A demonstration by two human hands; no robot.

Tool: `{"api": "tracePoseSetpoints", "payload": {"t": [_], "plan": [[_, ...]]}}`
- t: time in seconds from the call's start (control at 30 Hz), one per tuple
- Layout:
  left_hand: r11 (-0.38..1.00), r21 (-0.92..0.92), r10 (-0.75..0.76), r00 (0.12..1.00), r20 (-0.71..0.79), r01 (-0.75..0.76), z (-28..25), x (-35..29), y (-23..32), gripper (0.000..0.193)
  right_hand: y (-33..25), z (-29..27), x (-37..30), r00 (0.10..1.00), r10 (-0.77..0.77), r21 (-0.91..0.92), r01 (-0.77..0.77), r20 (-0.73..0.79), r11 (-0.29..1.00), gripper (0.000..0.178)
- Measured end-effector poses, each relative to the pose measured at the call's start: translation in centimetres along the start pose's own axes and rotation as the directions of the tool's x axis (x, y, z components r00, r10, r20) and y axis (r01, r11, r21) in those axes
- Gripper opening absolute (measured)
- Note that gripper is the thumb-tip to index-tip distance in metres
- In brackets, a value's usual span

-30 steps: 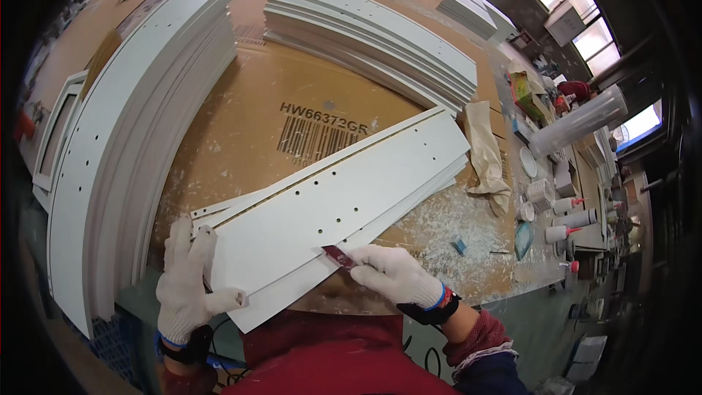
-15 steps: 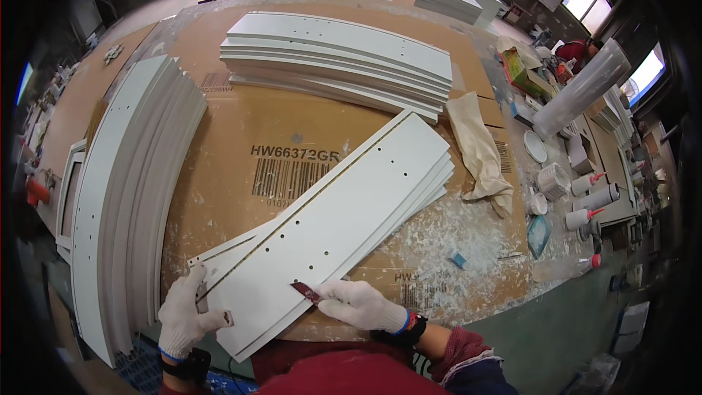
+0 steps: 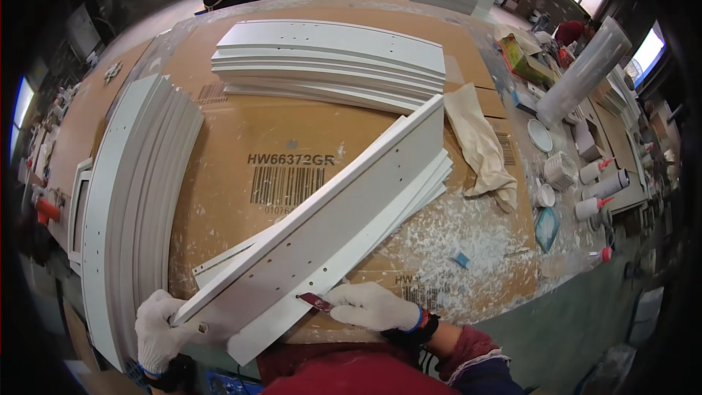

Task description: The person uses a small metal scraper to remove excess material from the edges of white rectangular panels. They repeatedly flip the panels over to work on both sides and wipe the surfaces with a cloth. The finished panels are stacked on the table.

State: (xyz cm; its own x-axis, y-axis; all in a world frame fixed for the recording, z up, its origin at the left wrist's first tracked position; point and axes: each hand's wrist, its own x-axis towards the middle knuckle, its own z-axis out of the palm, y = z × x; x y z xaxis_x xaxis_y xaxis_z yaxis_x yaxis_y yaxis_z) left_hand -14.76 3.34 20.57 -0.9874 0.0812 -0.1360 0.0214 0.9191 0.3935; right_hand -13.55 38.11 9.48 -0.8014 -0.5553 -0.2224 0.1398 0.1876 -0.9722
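Gripping the near end of a long white panel [image 3: 329, 227], the gloved left hand [image 3: 162, 329] tilts it up on edge over the cardboard-covered bench [image 3: 219, 139]. Fingers of the gloved right hand [image 3: 373, 306] pinch a small dark red scraper [image 3: 313, 301] (its tip touches the panel's lower edge). More white panels lie beneath it; another stack [image 3: 329, 62] sits farther back, and a cloth [image 3: 479, 146] lies just beside the panel's far end.

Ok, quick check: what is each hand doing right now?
Left hand: closed on the near end of the top white panel.
Right hand: closed, pressing a small dark red tool against the panel's edge.
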Motion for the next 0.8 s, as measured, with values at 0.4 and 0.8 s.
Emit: {"api": "tracePoseSetpoints", "payload": {"t": [0.4,0.8], "plan": [[0.899,0.33,0.396,0.856,-0.332,-0.288,7.3,-6.3,-1.1,0.045,1.4,-7.0,-8.7,0.96,-0.135,0.089,0.161,-0.246,0.983,0.012],[0.995,-0.046,0.089,0.996,-0.001,-0.089,6.0,-8.9,-1.4,0.07,3.2,-4.6,-4.9,0.824,0.148,0.45,0.14,-0.547,0.882,0.003]]}}
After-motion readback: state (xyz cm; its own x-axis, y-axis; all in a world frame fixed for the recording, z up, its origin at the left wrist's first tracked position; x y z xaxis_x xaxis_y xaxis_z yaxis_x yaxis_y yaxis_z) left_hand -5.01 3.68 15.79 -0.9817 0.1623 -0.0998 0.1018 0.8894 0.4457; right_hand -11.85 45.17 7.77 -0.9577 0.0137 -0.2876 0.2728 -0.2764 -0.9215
